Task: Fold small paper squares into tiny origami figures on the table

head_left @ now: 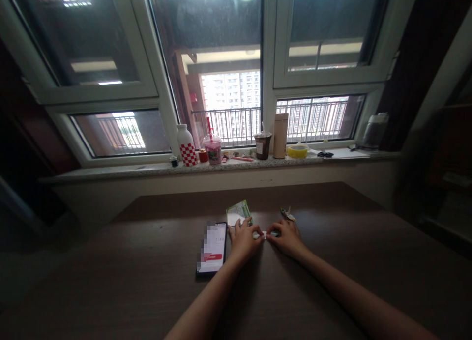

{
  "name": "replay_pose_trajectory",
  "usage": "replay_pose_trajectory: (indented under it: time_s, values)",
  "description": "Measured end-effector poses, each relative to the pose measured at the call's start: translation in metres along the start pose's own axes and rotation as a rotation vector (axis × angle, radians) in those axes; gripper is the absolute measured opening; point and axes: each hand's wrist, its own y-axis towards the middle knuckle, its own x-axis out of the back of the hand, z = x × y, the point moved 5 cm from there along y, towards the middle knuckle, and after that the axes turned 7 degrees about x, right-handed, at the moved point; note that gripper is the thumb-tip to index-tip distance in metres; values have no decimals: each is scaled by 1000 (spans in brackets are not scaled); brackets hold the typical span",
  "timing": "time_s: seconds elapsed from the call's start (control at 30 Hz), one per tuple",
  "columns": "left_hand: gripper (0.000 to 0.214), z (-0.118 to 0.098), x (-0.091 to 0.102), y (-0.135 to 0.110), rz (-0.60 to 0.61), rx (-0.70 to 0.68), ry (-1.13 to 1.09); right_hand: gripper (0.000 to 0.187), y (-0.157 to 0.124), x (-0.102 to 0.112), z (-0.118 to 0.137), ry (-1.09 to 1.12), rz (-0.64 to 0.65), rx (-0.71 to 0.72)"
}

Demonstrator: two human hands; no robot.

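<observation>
Two hands pinched on a small white piece [264, 235], mid-table; print too small to read.
L→R: phone [213, 249], screen lit, part pixelated, red bar low down, lettering unreadable. Green-and-white card [238, 213] just behind left hand [244, 238], print blurred. Left forearm angles up-right, thumb and index closed on the piece, other fingers spread toward the card. Brown cup [263, 148] on sill, white label illegible. Right hand [288, 237]: forearm angles up-left, thumb and index narrowed on the piece's right end. Small crumpled item [289, 215] just behind it.
</observation>
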Motion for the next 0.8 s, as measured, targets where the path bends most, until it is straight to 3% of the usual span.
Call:
replay_pose_trajectory:
  time_s: [0.8]
  values:
    - [26, -1, 4, -4, 74, -33, 104, 24, 4, -1, -9, -1, 57, 32]
